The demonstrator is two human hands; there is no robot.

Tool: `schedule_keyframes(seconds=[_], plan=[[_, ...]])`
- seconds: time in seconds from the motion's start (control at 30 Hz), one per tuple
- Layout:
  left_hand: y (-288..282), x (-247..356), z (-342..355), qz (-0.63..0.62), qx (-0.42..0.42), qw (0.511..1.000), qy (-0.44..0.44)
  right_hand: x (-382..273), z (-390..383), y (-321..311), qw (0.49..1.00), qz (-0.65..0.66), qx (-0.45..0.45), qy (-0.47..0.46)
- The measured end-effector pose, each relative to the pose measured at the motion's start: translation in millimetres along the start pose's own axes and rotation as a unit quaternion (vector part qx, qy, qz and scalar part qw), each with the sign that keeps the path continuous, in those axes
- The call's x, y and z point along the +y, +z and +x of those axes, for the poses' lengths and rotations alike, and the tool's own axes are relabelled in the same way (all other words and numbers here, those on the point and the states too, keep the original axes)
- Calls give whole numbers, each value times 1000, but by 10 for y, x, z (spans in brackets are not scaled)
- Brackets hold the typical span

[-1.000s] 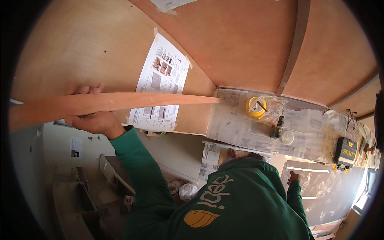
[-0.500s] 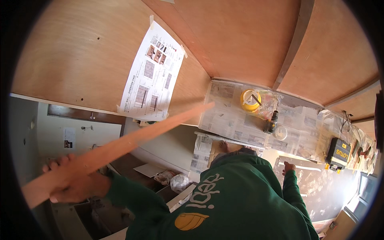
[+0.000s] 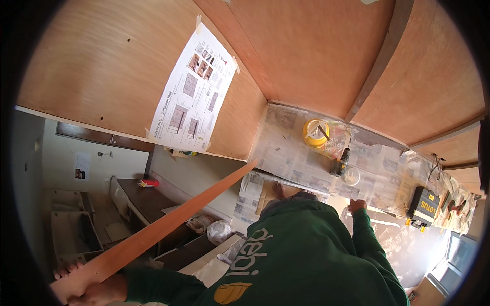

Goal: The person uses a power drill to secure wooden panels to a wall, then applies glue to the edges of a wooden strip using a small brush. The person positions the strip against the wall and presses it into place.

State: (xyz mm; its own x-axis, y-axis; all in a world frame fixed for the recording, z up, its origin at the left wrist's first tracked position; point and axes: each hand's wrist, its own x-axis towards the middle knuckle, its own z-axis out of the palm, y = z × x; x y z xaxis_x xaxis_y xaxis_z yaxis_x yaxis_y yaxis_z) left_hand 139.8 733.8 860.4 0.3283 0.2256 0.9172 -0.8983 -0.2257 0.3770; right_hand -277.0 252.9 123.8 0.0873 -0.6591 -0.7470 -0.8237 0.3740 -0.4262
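At the lower left edge of the view, our left hand [image 3: 97,291] is wrapped around the near end of a long wooden strip [image 3: 168,219], fingers curled over its face and closed on it; a few fingertips [image 3: 66,269] show over the far edge. The strip runs diagonally up to the right, its far tip near the left edge of the newspaper-covered surface [image 3: 291,153], free of any fixing as far as we can see. Above it, a printed drawing sheet [image 3: 194,92] is taped to the plywood panel [image 3: 102,66]. We judge the strip is in transit and not yet mounted; fitting it remains to be done. Our green sweatshirt [image 3: 306,250] fills the lower middle. Further right, our right hand [image 3: 357,205] rests at the near edge of the papered surface; it is small, and we cannot tell whether its fingers are spread or bent. On that surface, toward the back edge, sits a yellow round container [image 3: 316,132], with a dark bottle [image 3: 341,162] and a clear lid [image 3: 351,176] just beside it. A yellow-and-black tool case [image 3: 424,205] lies toward the right end.
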Motion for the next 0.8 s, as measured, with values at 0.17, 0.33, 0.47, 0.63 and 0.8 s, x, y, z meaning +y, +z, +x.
schedule_keyframes(seconds=[0.17, 0.33, 0.47, 0.63, 0.8], plan=[[10, 143, -105, 70, -1, 997, -14, -81, 121, -152, 999, -20, -6, -32], [214, 221, -278, 163, 76, 984, -4, -474, -364, 17, 990, -104, -93, 8], [144, -55, -603, 147, 52, 985, -73, -217, -341, -223, 974, -206, -81, -53], [-556, -750, -749, 489, -40, 871, 37, 8, -335, -68, 978, -190, -88, 0], [-403, -950, -1093, 113, -32, 956, -268, 627, 47, -582, 972, -183, -26, -146]])
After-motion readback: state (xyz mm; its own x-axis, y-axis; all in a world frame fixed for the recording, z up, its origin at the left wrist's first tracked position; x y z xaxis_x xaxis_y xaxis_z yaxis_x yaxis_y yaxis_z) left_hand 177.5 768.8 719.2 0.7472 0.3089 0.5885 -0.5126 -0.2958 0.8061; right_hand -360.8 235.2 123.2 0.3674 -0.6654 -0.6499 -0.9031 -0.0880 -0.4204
